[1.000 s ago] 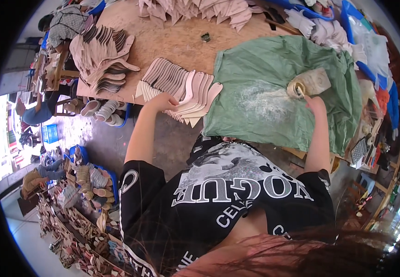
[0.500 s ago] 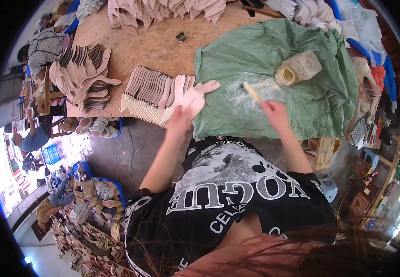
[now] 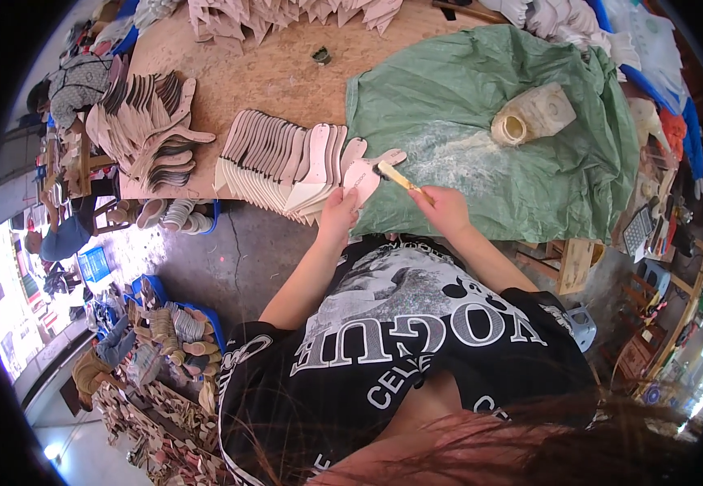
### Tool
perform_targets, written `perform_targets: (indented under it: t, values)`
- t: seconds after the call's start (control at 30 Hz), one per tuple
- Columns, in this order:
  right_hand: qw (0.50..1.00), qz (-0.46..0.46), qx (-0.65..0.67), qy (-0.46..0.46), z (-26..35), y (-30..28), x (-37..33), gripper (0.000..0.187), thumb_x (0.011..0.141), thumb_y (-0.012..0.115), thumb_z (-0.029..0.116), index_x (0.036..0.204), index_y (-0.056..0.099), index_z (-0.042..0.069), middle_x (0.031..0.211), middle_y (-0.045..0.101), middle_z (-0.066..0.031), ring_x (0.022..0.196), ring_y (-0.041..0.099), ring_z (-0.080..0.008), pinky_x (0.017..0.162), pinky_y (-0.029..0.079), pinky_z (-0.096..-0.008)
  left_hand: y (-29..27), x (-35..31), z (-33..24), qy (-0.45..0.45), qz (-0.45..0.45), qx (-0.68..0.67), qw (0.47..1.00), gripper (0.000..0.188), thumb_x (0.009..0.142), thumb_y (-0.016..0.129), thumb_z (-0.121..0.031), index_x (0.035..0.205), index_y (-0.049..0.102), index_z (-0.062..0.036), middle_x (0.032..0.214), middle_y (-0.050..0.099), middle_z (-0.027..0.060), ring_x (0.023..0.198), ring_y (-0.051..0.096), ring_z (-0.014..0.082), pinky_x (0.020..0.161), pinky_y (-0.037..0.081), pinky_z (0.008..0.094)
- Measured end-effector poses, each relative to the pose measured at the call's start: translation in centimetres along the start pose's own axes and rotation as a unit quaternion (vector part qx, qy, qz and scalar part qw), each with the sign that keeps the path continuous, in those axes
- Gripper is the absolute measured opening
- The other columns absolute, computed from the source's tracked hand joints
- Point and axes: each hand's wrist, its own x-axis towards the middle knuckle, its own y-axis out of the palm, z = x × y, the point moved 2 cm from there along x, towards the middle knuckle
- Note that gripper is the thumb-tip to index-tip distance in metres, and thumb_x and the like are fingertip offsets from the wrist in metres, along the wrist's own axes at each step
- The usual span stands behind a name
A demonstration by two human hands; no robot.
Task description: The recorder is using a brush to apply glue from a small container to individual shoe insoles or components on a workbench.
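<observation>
Left hand pinching the near end of a pale shoe-insole piece, fingers closed on its lower edge, holding it at the front of the fanned row of insole pieces on the wooden table. Right hand wrapped around the handle of a small brush, fingers curled shut on it, dark bristle end resting on or just above the upper part of that insole piece, hard to call which from here. Insole piece lying right at the left edge of the green cloth, partly overlapping it. Further back on the cloth, well apart from both hands, a cream-coloured plastic jug on its side, round mouth facing the camera. Whitish smear on the cloth between jug and brush. Off to the left on the table, a second loose heap of insole pieces; another heap along the far edge. Small dark object alone on the bare wood
</observation>
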Motion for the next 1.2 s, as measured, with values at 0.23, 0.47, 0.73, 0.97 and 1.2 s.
perform_targets:
  t: [0.23,0.47,0.73,0.97,1.2]
  values:
    - [0.994,0.032,-0.066,0.078,-3.8,2.4,0.9,0.045,0.087,0.053,0.046,0.067,0.061,0.007,0.062,0.058,-0.0153,0.060,0.058,-0.0356,0.054,0.043,-0.0457,-1.5,0.2,-0.6,0.005,0.001,0.007,1.000,0.016,0.094,0.053,-0.022,0.099,0.051,-0.0072,0.075,0.054,0.0000,0.046,0.033,0.0018,0.039,0.022,0.0179]
    - [0.980,0.035,-0.160,0.109,-5.6,2.4,5.4,0.049,0.086,0.053,0.050,0.066,0.063,0.006,0.065,0.060,-0.0165,0.064,0.060,-0.0368,0.057,0.045,-0.0483,-2.6,1.2,-1.1,0.035,0.028,0.119,0.992,0.016,0.094,0.055,-0.021,0.100,0.053,-0.0067,0.074,0.055,-0.0003,0.048,0.038,0.0034,0.042,0.028,0.0186]
    - [0.989,0.145,-0.015,0.036,0.5,-0.4,4.8,0.045,0.085,0.055,0.049,0.069,0.064,0.008,0.065,0.061,-0.0144,0.062,0.059,-0.0343,0.056,0.045,-0.0446,-4.5,1.7,-2.7,0.249,-0.016,0.451,0.857,0.035,0.084,0.065,-0.023,0.106,0.061,0.0038,0.084,0.066,0.0118,0.079,0.061,0.0151,0.071,0.047,0.0297]
    - [0.994,0.102,0.006,-0.042,4.0,-0.3,2.0,0.044,0.084,0.056,0.048,0.069,0.063,0.007,0.062,0.059,-0.0133,0.059,0.058,-0.0333,0.054,0.044,-0.0445,-1.8,-0.8,-4.0,0.132,-0.027,0.456,0.880,0.033,0.079,0.070,-0.029,0.087,0.068,0.0033,0.065,0.064,0.0094,0.058,0.060,0.0180,0.059,0.047,0.0329]
    - [0.984,-0.017,-0.139,0.110,-5.2,-6.9,3.5,0.048,0.083,0.056,0.050,0.067,0.064,0.006,0.066,0.060,-0.0169,0.064,0.059,-0.0356,0.056,0.044,-0.0455,-1.8,-0.7,-3.4,0.121,-0.044,0.494,0.860,0.038,0.080,0.067,-0.034,0.088,0.067,0.0036,0.069,0.065,0.0175,0.064,0.066,0.0270,0.061,0.049,0.0377]
